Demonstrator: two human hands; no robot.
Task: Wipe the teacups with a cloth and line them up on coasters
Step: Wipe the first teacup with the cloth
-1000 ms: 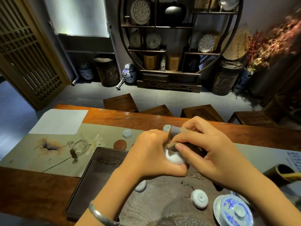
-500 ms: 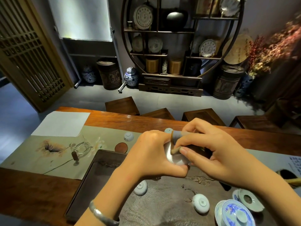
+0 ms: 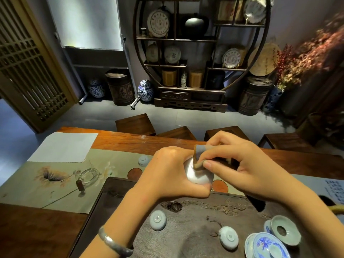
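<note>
My left hand point(image 3: 173, 172) grips a white teacup point(image 3: 195, 174) above the far edge of the dark tea tray point(image 3: 115, 205). With my right hand point(image 3: 240, 168) I pinch a folded grey-brown cloth point(image 3: 200, 152) and press it into the cup. Two pale cups lie upside down on the tray, one point(image 3: 157, 220) near my left forearm and one point(image 3: 228, 237) further right. Another cup point(image 3: 143, 160) stands on the green runner beyond. Two round brown coasters point(image 3: 134, 173) point(image 3: 220, 185) show next to my hands.
A glass pitcher point(image 3: 89, 176) with a wooden handle lies on the runner point(image 3: 37, 192) at left, a white sheet point(image 3: 63, 147) behind it. A blue-and-white lidded bowl point(image 3: 268, 245) and a celadon strainer point(image 3: 284, 229) sit at the tray's right. Wooden stools line the table's far side.
The view has tilted slightly, so the hands sit higher over the tray's far edge. The cloth has turned a little in the cup, and the right-hand coaster has come into view below it.
</note>
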